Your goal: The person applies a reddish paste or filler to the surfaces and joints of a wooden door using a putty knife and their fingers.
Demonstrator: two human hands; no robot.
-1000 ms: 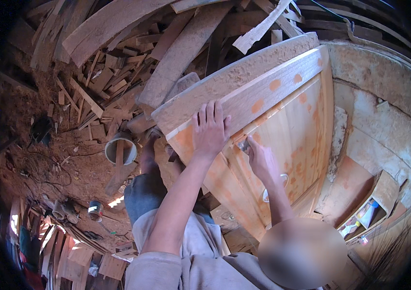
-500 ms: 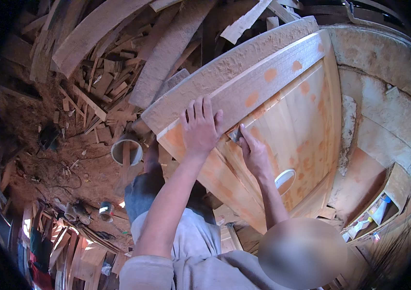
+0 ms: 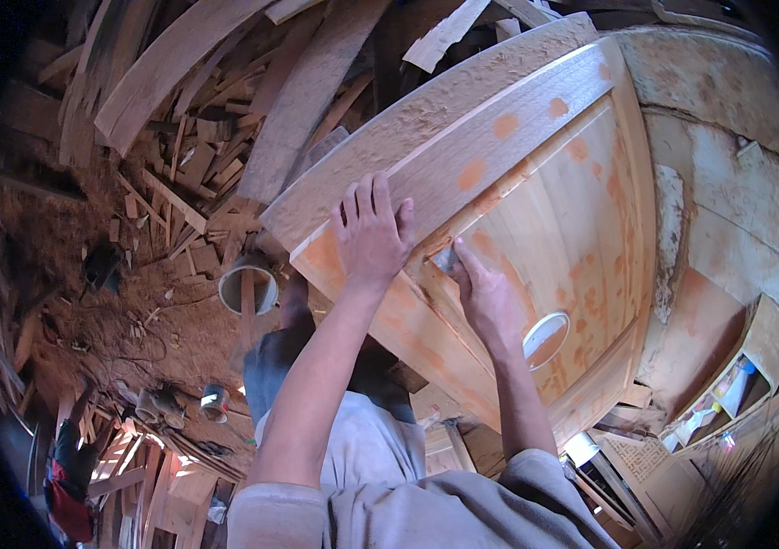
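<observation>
A wooden door panel (image 3: 536,233) with a raised frame and orange filler patches lies tilted before me. My left hand (image 3: 371,233) rests on its frame near the left corner, fingers stretched out and holding nothing. Closed around a small putty knife (image 3: 444,258), my right hand (image 3: 490,297) works at the inner corner where panel meets frame. Only the knife's metal blade shows; the handle is hidden in my grip. Beside my right wrist, a shallow white round container (image 3: 546,340) with orange-brown filler sits on the door.
A dusty thick board (image 3: 426,119) lies along the door's far edge. Wood offcuts (image 3: 197,174) heap up at the far left. A white bucket (image 3: 248,287) and a small can (image 3: 215,403) stand on the sawdust-covered floor. At right is a box (image 3: 728,384) with small items.
The view has shifted slightly. My right hand has moved a little toward me along the corner, and more of the blade shows. My left hand stays on the frame.
</observation>
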